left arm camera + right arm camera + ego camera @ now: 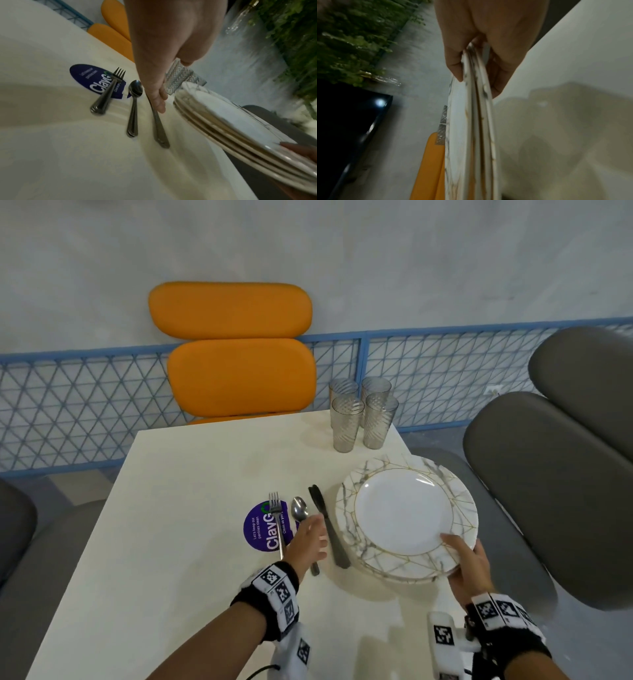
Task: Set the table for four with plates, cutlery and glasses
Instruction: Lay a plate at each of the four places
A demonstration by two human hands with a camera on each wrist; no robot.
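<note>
Fingers (pixel 496 81) of the right hand (pixel 467 563) grip the plate stack (pixel 407 517) at the table's (pixel 171 542) right edge; left hand (pixel 308 542) hovers open-fingered over the knife (pixel 329 529), beside spoon (pixel 299 510) and fork (pixel 276 515).

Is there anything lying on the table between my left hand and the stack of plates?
Yes. The knife lies on the table between the left hand and the stack of plates, close along the stack's left edge.

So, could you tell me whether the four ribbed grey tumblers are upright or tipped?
Upright: the four ribbed grey tumblers stand clustered, mouths up, at the white table's far corner.
</note>
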